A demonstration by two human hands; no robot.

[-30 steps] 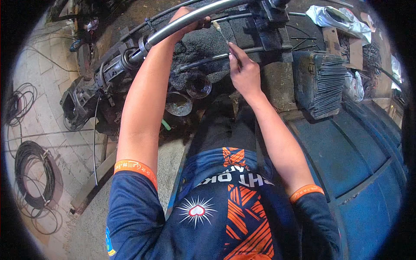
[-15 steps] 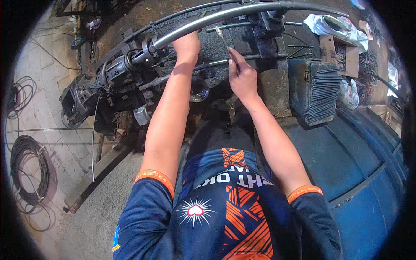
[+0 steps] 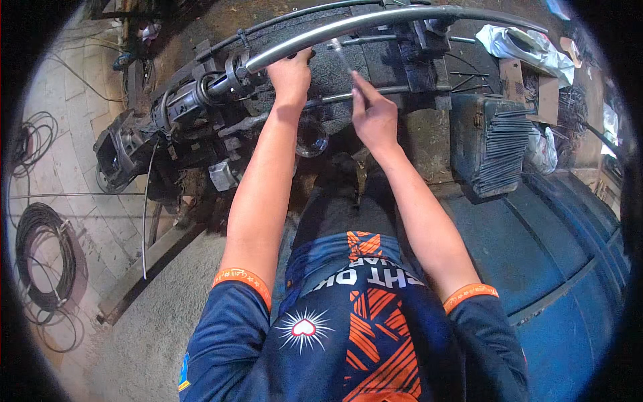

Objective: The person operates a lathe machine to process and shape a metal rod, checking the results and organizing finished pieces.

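Note:
My right hand (image 3: 376,120) is closed around a slim tool (image 3: 343,56) with a pale, wider tip. The tool slants up and left, its tip smeared by motion, over the dark, rough bed of a machine (image 3: 328,72). My left hand (image 3: 290,77) lies just below the near end of a shiny curved metal pipe (image 3: 321,35), its fingers curled. A bit of something dark shows at its fingertips, but the pipe and the hand hide most of it. The pipe's left end meets a greasy clamp-like fitting (image 3: 236,74).
To the right stands a dark metal box (image 3: 475,144) with many thin rods (image 3: 504,151) along it. Behind it are a cardboard box (image 3: 544,100) and white plastic bags (image 3: 526,45). Blue metal panelling (image 3: 536,248) spans the lower right. A coiled cable (image 3: 50,258) lies on the left floor.
The tool in my right hand has moved slightly and its tip is now blurred. My left hand stays by the pipe end. The whole view has shifted a little.

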